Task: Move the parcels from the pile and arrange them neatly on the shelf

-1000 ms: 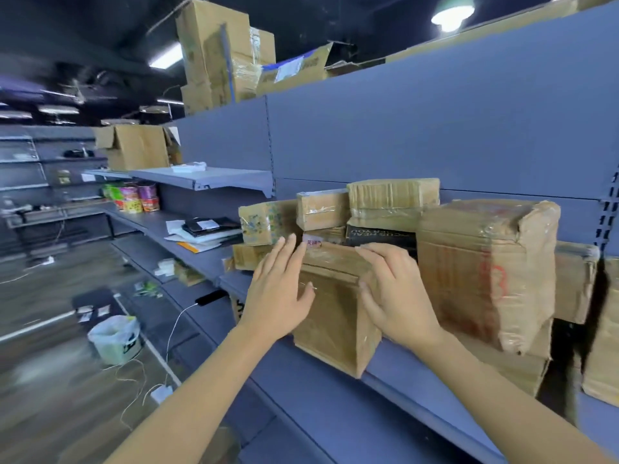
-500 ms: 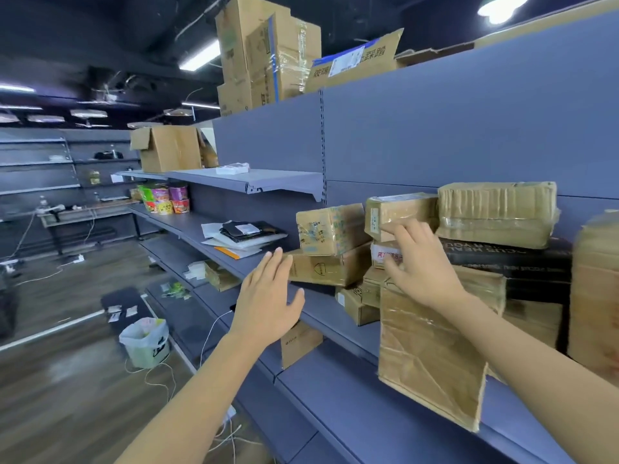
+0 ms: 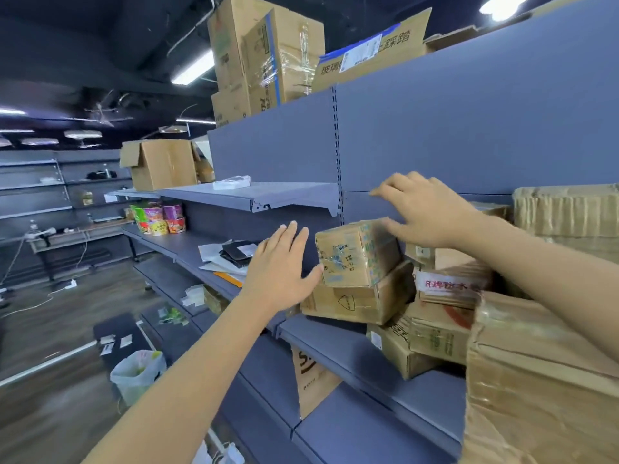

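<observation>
Cardboard parcels point(image 3: 351, 262), two stacked, left hand point(image 3: 278, 272) flat against upper; right hand point(image 3: 428, 212) loose atop it

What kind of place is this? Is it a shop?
Probably a storeroom or shop stockroom: long grey metal shelves hold taped cardboard parcels, big cartons are stacked on top, and noodle cups sit further along.

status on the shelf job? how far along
Done: several parcels sit on the shelf, including a large taped parcel at right. In hand: nothing gripped; the left hand is flat beside the top small box, the right hand arched over it. Left: that box and the box under it sit tilted, so straightening remains. The pile is out of view.
</observation>
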Tool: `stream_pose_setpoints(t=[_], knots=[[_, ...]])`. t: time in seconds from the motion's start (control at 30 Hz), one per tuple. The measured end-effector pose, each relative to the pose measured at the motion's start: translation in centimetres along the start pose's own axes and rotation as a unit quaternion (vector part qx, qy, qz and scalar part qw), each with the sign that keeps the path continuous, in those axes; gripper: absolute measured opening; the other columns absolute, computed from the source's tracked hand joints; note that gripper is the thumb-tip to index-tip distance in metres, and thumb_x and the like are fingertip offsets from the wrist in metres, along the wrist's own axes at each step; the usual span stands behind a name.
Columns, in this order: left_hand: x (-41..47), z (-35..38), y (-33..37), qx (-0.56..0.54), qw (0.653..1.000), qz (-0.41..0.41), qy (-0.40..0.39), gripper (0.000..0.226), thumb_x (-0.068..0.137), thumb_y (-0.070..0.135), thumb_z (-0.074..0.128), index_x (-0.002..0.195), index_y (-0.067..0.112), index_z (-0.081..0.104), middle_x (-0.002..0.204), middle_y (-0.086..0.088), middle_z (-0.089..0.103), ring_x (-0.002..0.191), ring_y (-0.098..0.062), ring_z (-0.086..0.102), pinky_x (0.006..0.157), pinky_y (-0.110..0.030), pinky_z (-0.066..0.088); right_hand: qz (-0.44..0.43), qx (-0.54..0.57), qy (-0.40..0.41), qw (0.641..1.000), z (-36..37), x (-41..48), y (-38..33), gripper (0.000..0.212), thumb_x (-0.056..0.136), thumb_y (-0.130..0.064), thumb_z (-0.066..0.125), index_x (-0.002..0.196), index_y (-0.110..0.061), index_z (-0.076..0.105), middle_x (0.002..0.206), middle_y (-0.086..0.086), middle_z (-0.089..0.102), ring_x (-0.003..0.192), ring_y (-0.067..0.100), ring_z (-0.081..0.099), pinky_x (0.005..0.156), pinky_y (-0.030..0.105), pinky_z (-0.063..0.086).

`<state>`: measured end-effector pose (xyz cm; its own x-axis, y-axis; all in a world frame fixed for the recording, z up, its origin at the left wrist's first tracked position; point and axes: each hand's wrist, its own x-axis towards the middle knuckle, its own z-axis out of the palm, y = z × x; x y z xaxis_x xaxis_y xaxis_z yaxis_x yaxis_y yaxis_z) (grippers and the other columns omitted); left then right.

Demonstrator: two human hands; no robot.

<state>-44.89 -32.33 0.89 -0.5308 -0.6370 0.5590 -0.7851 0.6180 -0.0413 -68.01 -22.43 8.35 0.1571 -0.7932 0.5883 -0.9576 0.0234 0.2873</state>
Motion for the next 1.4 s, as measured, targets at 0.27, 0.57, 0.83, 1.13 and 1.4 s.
stream_pose_setpoints(t=[0.27,0.57,0.83,1.13,1.4], knots=[[6.9,5.2,-2.7,-0.323,0.932,-0.137,-0.089,0.07,0.096,0.054,0.039,0.151,0.017,0.019,0.16,-0.001,0.017,0.146,-0.019,0.017,0.115,-0.039,0.021,0.128,0.09,-0.128,0.979,4.3,6.4,-0.7,0.052,0.097,-0.048,0.042,0.145,-0.029,0.034,0.141,0.008,0.046,0.126,0.031,0.048,0.098,0.045,0.043],[13.6,10.2,-7.1,-0.542,0.782,-0.237,-0.198,0.048,0.095,0.059,0.034,0.127,0.025,0.048,0.122,0.001,0.052,0.112,-0.02,0.053,0.094,-0.039,0.037,0.359,0.209,-0.136,0.899,8.3,9.5,-0.5,0.064,0.098,-0.056,0.033,0.146,-0.013,0.034,0.15,0.013,0.039,0.135,0.032,0.039,0.102,0.038,0.034],[15.0,14.3,-5.6,-0.719,0.546,-0.306,-0.303,0.083,0.077,0.075,0.052,0.139,0.02,0.042,0.137,-0.01,0.051,0.116,-0.033,0.056,0.096,-0.05,0.046,0.373,0.216,-0.155,0.889,10.7,10.3,-6.2,0.067,0.091,-0.055,0.05,0.149,-0.026,0.03,0.159,0.008,0.023,0.148,0.032,0.012,0.116,0.042,0.022],[14.4,16.2,-3.4,-0.823,0.367,-0.23,-0.368,0.053,0.088,0.061,0.049,0.115,0.02,0.07,0.111,-0.009,0.072,0.107,-0.031,0.066,0.1,-0.053,0.046,0.496,0.133,-0.068,0.855,15.3,9.9,-12.1,0.091,0.064,-0.07,0.068,0.127,-0.019,0.027,0.145,0.003,0.009,0.135,0.039,0.019,0.104,0.058,0.035],[11.6,13.9,-4.4,-0.869,0.288,-0.225,-0.332,0.049,0.092,0.062,0.039,0.124,0.032,0.062,0.11,0.002,0.071,0.102,-0.02,0.066,0.098,-0.038,0.046,0.522,-0.003,0.055,0.851,17.0,9.5,-13.6,0.088,0.058,-0.073,0.062,0.115,-0.013,0.035,0.143,0.005,0.025,0.126,0.035,0.029,0.095,0.056,0.04]])
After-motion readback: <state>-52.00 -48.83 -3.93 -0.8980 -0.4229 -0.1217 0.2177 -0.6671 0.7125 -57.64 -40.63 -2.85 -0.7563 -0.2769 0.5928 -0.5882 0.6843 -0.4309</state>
